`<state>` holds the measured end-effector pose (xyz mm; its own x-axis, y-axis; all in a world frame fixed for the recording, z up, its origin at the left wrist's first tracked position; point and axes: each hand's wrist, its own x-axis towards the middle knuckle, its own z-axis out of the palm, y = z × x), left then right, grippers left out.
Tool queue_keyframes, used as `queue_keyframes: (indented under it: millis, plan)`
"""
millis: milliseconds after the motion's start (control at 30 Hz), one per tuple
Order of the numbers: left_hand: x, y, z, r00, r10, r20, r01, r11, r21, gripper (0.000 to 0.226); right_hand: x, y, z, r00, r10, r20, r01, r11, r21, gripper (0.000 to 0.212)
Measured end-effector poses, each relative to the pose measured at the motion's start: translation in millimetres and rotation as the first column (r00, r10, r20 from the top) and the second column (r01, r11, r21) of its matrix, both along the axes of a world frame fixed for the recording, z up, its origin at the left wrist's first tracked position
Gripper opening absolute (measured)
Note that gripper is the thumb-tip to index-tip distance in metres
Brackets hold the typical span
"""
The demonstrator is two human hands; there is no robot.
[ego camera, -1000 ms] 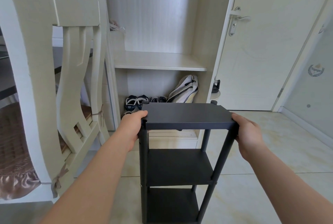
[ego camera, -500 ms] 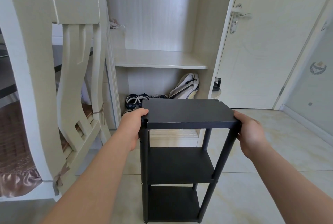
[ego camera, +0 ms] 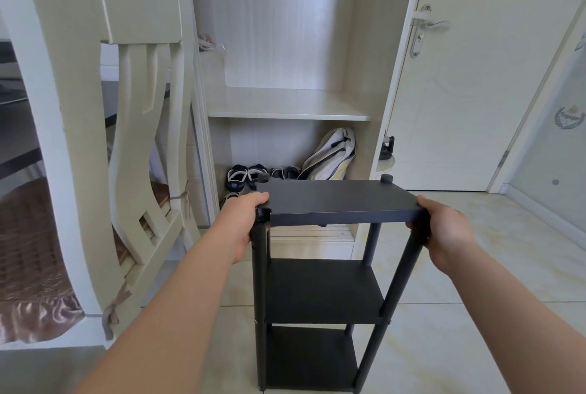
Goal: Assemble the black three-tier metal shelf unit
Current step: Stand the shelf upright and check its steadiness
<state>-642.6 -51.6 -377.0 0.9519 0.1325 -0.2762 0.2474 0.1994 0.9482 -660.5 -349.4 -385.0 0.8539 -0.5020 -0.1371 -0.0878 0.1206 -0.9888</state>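
The top tier (ego camera: 339, 200) of the upright black shelf unit (ego camera: 320, 292) is gripped at its ends by the left hand (ego camera: 244, 219) and right hand (ego camera: 444, 228), before an open wardrobe (ego camera: 285, 105).

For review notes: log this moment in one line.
left hand: grips top shelf | right hand: grips top shelf | shelf unit: upright

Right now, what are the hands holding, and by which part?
Both grip the shelf unit by its top shelf: left hand at the near left corner, right hand at the near right corner.
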Motion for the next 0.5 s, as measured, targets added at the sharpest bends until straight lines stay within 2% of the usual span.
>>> queue_keyframes:
  millis: [267, 500]
  plan:
    - [-3, 0, 10, 0.998, -0.056, -0.025, 0.058, 0.994, 0.095, 0.024, 1, -3, -1, 1.0, -0.005, -0.004, 0.005, 0.999, 0.036, 0.011]
    - [-5, -2, 15, 0.997, -0.074, -0.022, 0.076, 0.987, 0.145, 0.009, -4, 3, -1, 0.998, -0.061, -0.002, 0.061, 0.987, 0.145, 0.016]
